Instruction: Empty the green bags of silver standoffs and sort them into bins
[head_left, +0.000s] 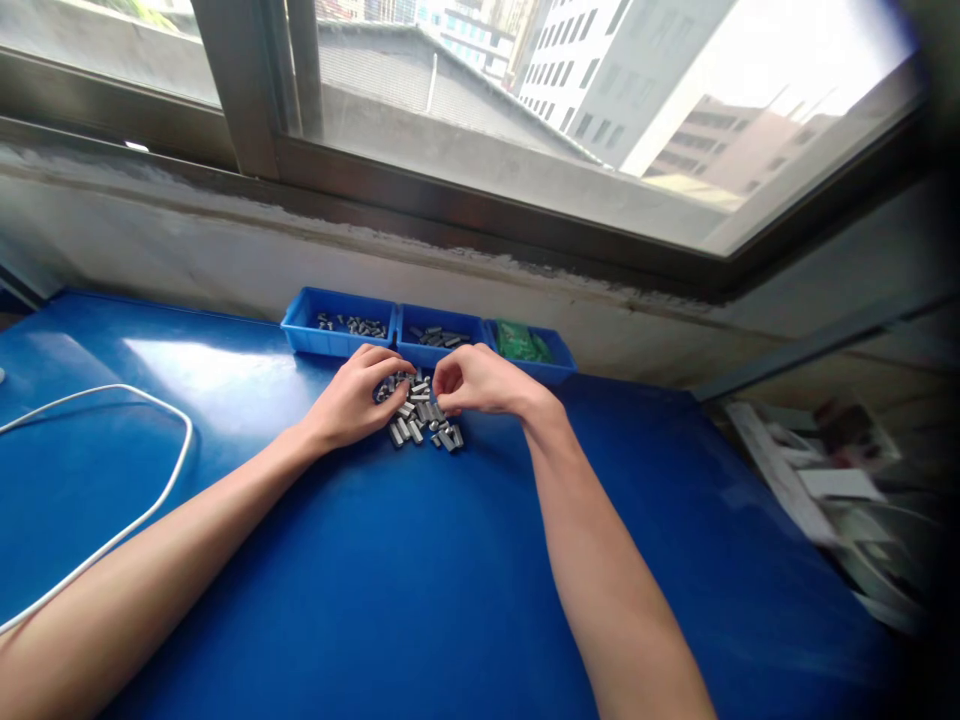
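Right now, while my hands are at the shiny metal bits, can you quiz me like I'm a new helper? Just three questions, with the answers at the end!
1. How many blue bins stand in a row by the wall?
A) two
B) three
C) four

2. True or false: the white cable is nearer to your left hand than to your right hand.

3. Fill in the colour: silvery metal pieces lie loose on the table, but the stuff in the bin at the right end is ____.

Key: 1. B; 2. true; 3. green
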